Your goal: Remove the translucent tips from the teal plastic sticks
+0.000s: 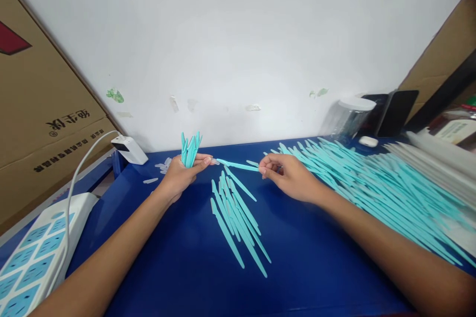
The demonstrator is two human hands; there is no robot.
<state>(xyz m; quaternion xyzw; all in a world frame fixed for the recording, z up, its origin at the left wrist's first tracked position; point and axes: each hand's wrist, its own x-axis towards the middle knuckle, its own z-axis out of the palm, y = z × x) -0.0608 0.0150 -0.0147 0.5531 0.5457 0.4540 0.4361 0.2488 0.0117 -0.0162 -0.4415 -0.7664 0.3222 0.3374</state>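
Grips a bundle of turquoise sticks (191, 152) in the left hand (180, 176), seemingly with a clear cap (215, 161); pinches one stick (241, 166) in the right hand (288, 174), near a loose pile (235, 208) on the blue table (178, 262).

The left hand (182, 172) holds a bunch of turquoise eyebrow razors (191, 152) and a clear cap (215, 161) by the tip of another razor (241, 166), pinched by the right hand (284, 173).

Left: white power strip (80, 210), cable (73, 176) crossing it up to white block (131, 150); cardboard box (40, 104) behind. Right, I see lidded clear jar (348, 121), dark slab (397, 113), small white case (368, 141).
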